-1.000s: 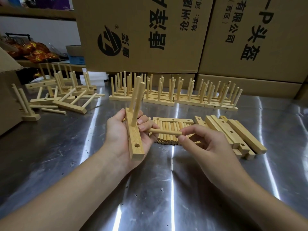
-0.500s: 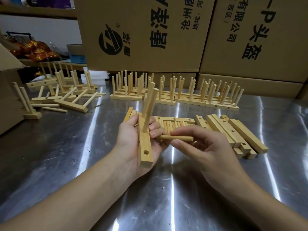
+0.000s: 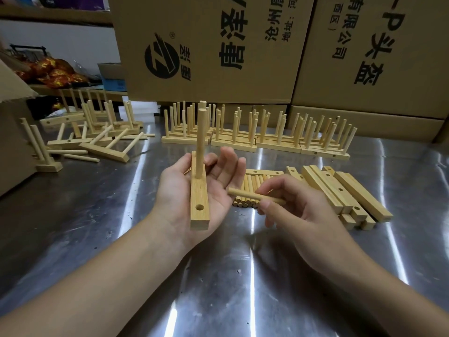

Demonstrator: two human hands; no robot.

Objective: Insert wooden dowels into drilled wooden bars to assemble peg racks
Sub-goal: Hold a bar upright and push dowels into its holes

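Note:
A drilled wooden bar (image 3: pixel 199 203) lies along the palm of my left hand (image 3: pixel 179 198), whose fingers are spread. Two dowels (image 3: pixel 200 142) stand upright in its far holes, and one empty hole faces up at its near end. My right hand (image 3: pixel 298 210) pinches a loose dowel (image 3: pixel 250 195) that lies level, its free end pointing at my left palm. Behind my hands a row of loose dowels (image 3: pixel 252 183) rests on the metal table (image 3: pixel 97 227). To the right of it is a stack of empty drilled bars (image 3: pixel 340 190).
Several finished peg racks (image 3: pixel 255 137) stand in a row at the back. More racks and stray dowels (image 3: pixel 97 139) lie tumbled at the back left. Large cardboard boxes (image 3: pixel 218 45) wall off the far edge, and another box (image 3: pixel 12 132) stands at the left.
My left hand has turned palm-up and opened its fingers, so the bar now lies flat with its dowels upright. My right hand and its dowel have drawn slightly away to the right.

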